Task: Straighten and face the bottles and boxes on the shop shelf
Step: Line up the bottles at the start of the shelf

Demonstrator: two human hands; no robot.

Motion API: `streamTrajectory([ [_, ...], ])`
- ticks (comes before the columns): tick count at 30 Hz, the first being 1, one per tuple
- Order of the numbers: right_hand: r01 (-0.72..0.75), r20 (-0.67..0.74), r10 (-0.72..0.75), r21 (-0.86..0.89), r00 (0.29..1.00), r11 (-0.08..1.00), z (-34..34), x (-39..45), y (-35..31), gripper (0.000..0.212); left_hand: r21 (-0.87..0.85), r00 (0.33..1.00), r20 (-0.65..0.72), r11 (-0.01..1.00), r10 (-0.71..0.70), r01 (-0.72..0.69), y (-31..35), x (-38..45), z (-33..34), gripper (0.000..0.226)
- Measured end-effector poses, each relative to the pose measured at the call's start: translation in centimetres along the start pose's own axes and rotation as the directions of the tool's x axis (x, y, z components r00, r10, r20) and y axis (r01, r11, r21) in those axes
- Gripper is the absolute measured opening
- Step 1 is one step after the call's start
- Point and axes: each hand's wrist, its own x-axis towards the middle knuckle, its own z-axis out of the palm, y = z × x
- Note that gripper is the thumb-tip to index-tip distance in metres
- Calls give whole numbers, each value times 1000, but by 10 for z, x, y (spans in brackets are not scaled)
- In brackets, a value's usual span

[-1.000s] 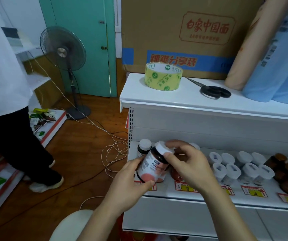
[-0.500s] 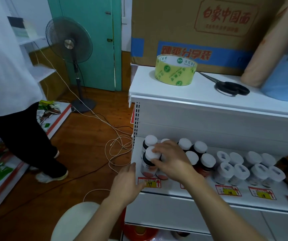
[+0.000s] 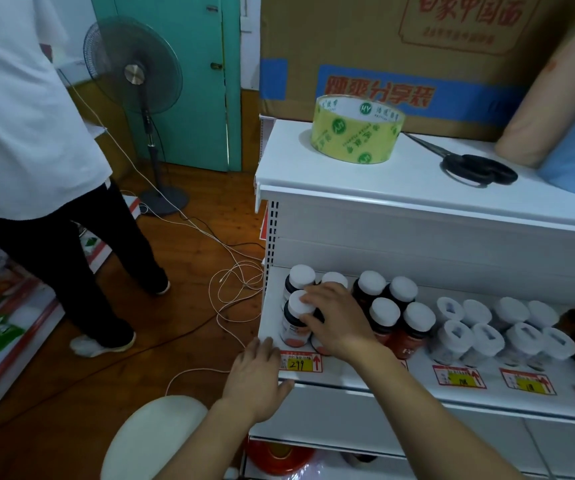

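The right hand (image 3: 339, 320) reaches into the left end of the shop shelf (image 3: 365, 379) and its fingers (image 3: 308, 299) curl over the white cap of the front-left bottle (image 3: 294, 323), thumb at the cap's near side, so it grips the bottle by the cap and shoulder while the bottle stands upright on the shelf board just behind the yellow price tag (image 3: 300, 363). The left hand (image 3: 256, 375) lies with straight, relaxed fingers against the shelf's front lip just below and left of that bottle, holding nothing. Behind the gripping fingers stand two more capped bottles (image 3: 301, 277) of the same kind, and just to their right a cluster of dark bottles with red labels (image 3: 414, 334); further right are clear white-capped jars (image 3: 480, 341), well apart from the fingers. The bottle looks like rigid dark plastic or glass with a smooth, glossy label, so it should be stiff, light to moderate in weight and somewhat slippery on the body. The ribbed-looking cap seems the better place to hold for turning the label forward; a lift would be safer lower, round the body under the shoulder, in case the cap is loose. Neighbours stand almost touching, so a careless twist could likely knock them over.
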Motion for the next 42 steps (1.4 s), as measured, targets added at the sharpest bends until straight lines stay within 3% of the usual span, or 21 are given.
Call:
streamTrajectory([
  [10,18,-32,-18,-29,999,999,1,-5,3,45,-7,1000,-23,1000,-14,14,-1,0,3,68],
  [17,-117,-148,102,-98,984,988,-13,-25,27,34,-6,999,41,1000,2,-2,2,-4,3,80],
  [21,-115,-139,96,-137,986,984,-8,-35,32,43,22,999,46,1000,-2,1,3,-4,2,75],
  [26,-61,-85,50,-124,995,990,-11,-40,33,34,-29,998,58,999,-18,20,6,-3,-3,74],
  [29,-49,-178,33,-87,984,995,-14,-47,33,30,-94,999,-15,995,-38,36,11,-6,-9,75],
  [33,-37,-375,32,-7,926,999,-29,-58,26,29,-225,950,-311,974,-43,-30,33,-14,-26,51],
  [35,-54,-420,81,75,904,996,-42,-62,17,28,-384,929,-354,922,-105,-42,46,-18,-36,41],
  [37,-68,-457,141,172,878,983,-56,-68,8,28,-583,944,-295,810,-149,-55,56,-23,-44,37],
  [40,-61,-506,220,312,834,948,-72,-76,-9,24,-861,975,-161,505,-154,-63,73,-36,-55,26],
  [42,-53,-520,284,414,806,909,-79,-81,-16,21,-954,958,-167,283,-233,-98,85,-48,-59,20],
])
